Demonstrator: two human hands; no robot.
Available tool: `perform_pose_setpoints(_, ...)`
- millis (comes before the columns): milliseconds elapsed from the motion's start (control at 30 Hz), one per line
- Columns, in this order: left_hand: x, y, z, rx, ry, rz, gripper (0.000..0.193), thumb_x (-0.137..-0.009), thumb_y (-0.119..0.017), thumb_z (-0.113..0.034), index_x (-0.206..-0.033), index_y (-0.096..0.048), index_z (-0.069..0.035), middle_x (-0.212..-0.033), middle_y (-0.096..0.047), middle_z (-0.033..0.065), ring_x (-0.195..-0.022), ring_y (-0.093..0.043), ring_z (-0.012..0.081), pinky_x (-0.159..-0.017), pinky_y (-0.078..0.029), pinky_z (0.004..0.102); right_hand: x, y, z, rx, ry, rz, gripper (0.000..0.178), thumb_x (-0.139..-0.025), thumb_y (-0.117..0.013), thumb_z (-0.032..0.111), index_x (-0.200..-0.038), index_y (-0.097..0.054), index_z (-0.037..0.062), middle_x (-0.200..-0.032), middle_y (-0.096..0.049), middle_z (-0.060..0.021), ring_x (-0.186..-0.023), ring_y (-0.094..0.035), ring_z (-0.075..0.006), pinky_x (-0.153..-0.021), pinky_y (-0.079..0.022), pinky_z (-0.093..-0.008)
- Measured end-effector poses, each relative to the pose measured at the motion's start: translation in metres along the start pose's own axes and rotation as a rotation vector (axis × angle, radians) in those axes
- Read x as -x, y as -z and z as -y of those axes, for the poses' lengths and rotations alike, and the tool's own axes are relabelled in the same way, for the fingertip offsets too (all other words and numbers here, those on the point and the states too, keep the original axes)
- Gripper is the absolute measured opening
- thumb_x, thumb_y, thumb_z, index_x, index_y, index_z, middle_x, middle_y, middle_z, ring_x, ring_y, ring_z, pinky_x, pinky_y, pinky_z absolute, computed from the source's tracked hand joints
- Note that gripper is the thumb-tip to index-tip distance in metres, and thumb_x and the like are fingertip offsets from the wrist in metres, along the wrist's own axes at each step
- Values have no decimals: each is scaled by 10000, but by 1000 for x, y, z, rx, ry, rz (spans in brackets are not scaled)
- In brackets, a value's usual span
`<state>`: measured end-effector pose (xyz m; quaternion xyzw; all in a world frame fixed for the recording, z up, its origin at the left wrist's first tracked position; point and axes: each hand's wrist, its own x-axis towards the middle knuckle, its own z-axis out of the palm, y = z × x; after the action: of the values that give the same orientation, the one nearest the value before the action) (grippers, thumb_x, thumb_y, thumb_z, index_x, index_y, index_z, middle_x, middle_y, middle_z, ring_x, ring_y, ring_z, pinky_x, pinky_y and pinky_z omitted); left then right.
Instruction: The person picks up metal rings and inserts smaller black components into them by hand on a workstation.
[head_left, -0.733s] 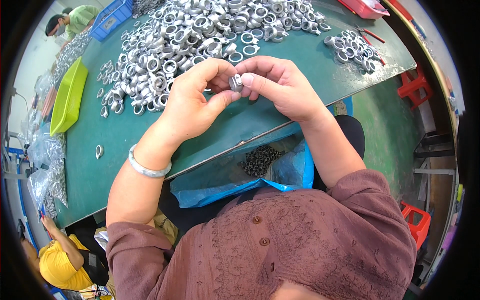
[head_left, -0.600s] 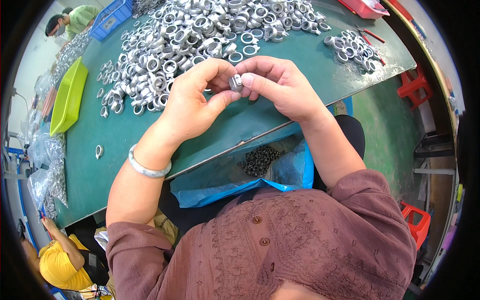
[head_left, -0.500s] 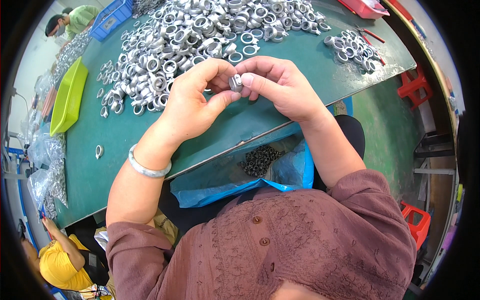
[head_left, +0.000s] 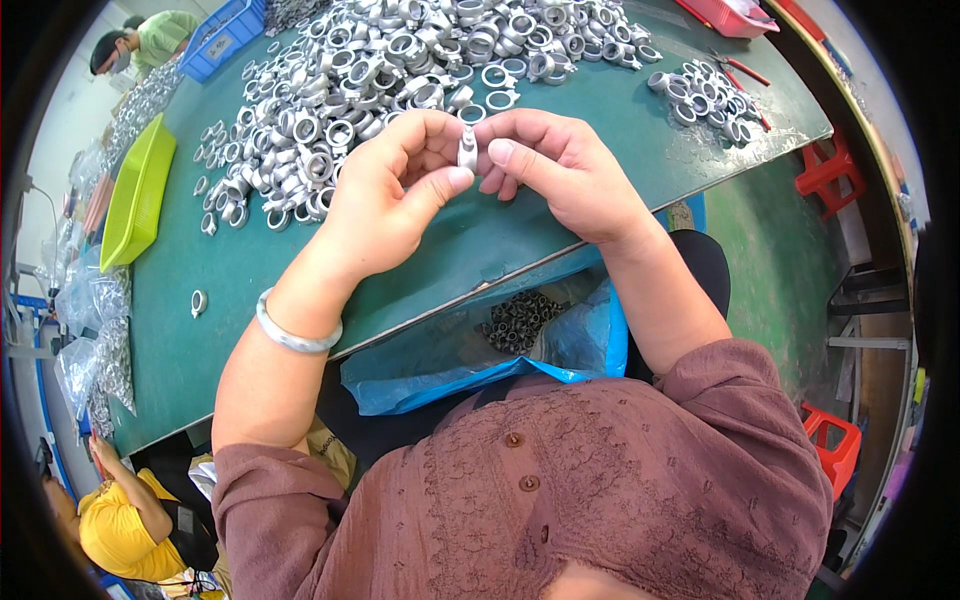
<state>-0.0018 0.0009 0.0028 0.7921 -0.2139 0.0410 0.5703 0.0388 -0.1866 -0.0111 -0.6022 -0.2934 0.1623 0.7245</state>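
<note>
Between my two hands, a small silver-grey metal ring clamp (head_left: 467, 150) is turned edge-on. My left hand (head_left: 385, 195) grips it with thumb and bent fingers, the thumb tip at its lower end. My right hand (head_left: 565, 175) is closed in from the other side, its fingertips at the ring's right edge and the thumb raised beside it. The contact of the right fingertips is partly hidden. Just beyond my fingers spreads a large heap of similar metal rings (head_left: 370, 75). One single ring (head_left: 199, 302) lies apart on the green table (head_left: 260, 265) at the left.
A smaller pile of rings (head_left: 705, 100) sits at the right beside red-handled pliers (head_left: 745, 70). A yellow-green tray (head_left: 140, 195) and a blue bin (head_left: 222, 40) stand at the left. Below the table edge, a blue bag (head_left: 590, 345) holds small dark parts. Two other people are at the left.
The ring clamp has been turned between my fingers, so it now stands longer and more upright. My left thumb has shifted slightly left, and my right thumb has lifted a little off the clamp.
</note>
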Motion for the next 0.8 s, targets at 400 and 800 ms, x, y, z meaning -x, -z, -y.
perform_pose_setpoints(400, -2, 10, 6, 494, 185, 58, 279, -931, -441, -114, -1172, -498, 15, -1050, -593, 104, -888, -618, 203, -794, -505, 317, 0, 0, 0, -20, 7, -35, 250, -840, -582, 112, -1054, -578, -18, -849, -618, -33, -704, -543, -70, -658, -458, -210)
perform_pose_setpoints(800, -4, 10, 4, 544, 219, 81, 225, -935, -460, -151, -1038, -563, 20, -937, -622, 92, -810, -620, 156, -742, -510, 274, 0, 1, -2, -44, 13, -20, 206, -847, -591, 139, -986, -602, -13, -803, -615, -23, -681, -539, -67, -644, -456, -203)
